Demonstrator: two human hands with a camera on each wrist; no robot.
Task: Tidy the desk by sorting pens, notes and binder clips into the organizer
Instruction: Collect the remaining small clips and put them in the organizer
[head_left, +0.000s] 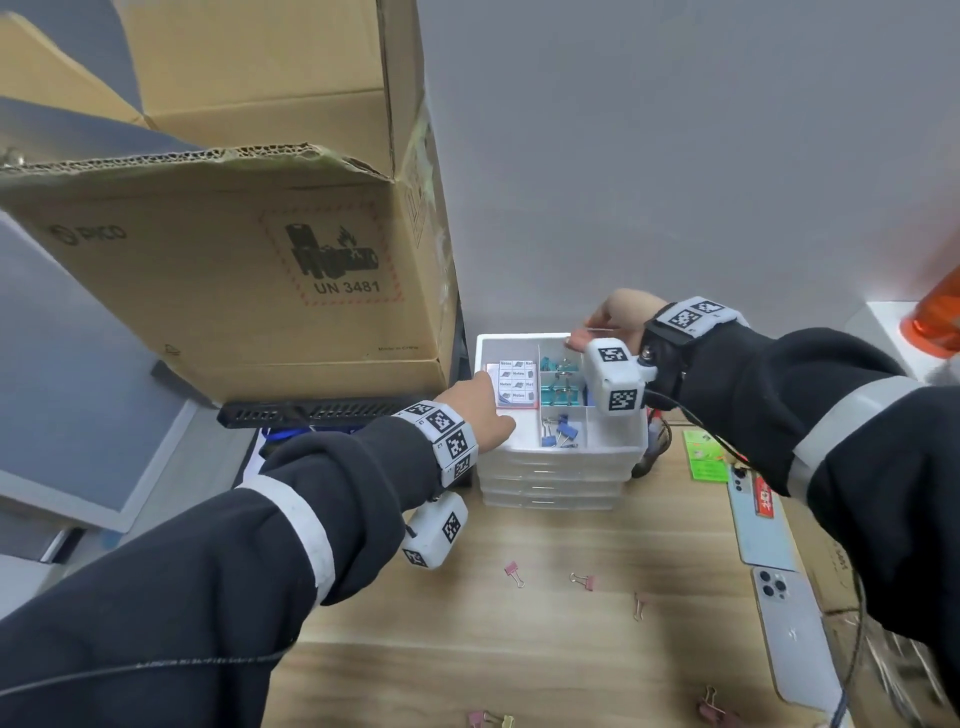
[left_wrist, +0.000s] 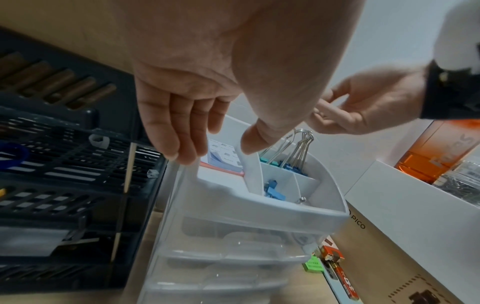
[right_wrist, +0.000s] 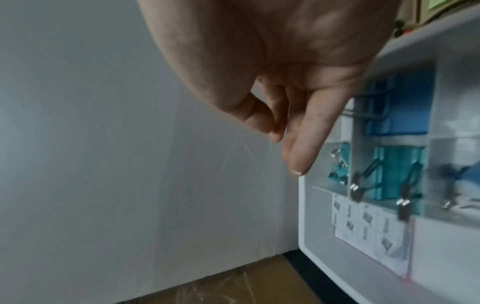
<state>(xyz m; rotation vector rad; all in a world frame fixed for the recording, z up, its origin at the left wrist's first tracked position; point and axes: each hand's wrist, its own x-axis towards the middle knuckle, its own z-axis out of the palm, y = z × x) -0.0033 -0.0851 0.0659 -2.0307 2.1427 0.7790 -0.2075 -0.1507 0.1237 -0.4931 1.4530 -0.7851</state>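
The white drawer organizer (head_left: 561, 457) stands at the back of the wooden desk. Its top tray holds a notes pad (head_left: 517, 384), teal binder clips (head_left: 558, 395) and blue binder clips (head_left: 561, 434) in separate compartments. My left hand (left_wrist: 215, 150) rests on the tray (left_wrist: 259, 211), its straight fingers on the left wall and its thumb on a divider. Over the tray's back right corner, my right hand (right_wrist: 270, 131) pinches thumb to forefinger on faint thread-like strands that hang down. Several pink binder clips (head_left: 514, 571) lie loose on the desk in front. No pens are in view.
A large cardboard box (head_left: 234, 286) sits on a black crate (head_left: 311, 413) tight against the organizer's left side. Two phones (head_left: 795, 634), a green card (head_left: 706, 457) and an orange bottle (head_left: 935, 317) are at the right. A grey wall stands right behind.
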